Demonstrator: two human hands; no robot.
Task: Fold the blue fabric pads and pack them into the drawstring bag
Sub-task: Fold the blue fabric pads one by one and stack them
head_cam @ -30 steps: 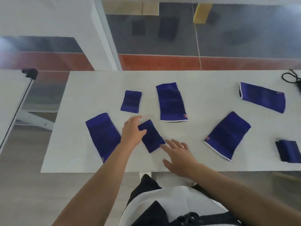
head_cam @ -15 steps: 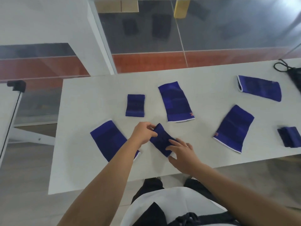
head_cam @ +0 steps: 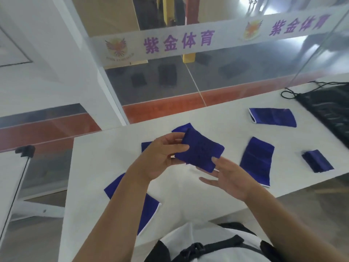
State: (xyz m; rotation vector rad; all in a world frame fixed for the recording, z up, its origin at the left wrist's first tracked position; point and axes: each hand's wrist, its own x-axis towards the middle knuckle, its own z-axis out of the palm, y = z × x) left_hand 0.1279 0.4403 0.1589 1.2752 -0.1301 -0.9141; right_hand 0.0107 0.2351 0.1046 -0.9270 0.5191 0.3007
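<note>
A folded blue pad (head_cam: 200, 150) is lifted above the white table (head_cam: 90, 195). My left hand (head_cam: 162, 157) pinches its left edge. My right hand (head_cam: 229, 176) supports its near right corner with thumb and fingertips, the other fingers spread. Flat blue pads lie at the near left (head_cam: 149, 205), right of centre (head_cam: 257, 160) and far right (head_cam: 272, 117). Another pad (head_cam: 182, 128) and a small folded one (head_cam: 145, 146) peek out behind my hands. A folded pad (head_cam: 317, 160) sits near the right edge. The black drawstring bag (head_cam: 328, 108) lies at the far right corner.
A glass partition with a white banner (head_cam: 188, 42) stands behind the table. A white pillar (head_cam: 75, 72) rises at the left. A black clamp on a thin stand (head_cam: 25, 151) is beside the table's left edge. The table's near edge runs close to my body.
Both hands took the small folded pad off the table and raised it. The view tilted up and swung so the bag came into sight at the right.
</note>
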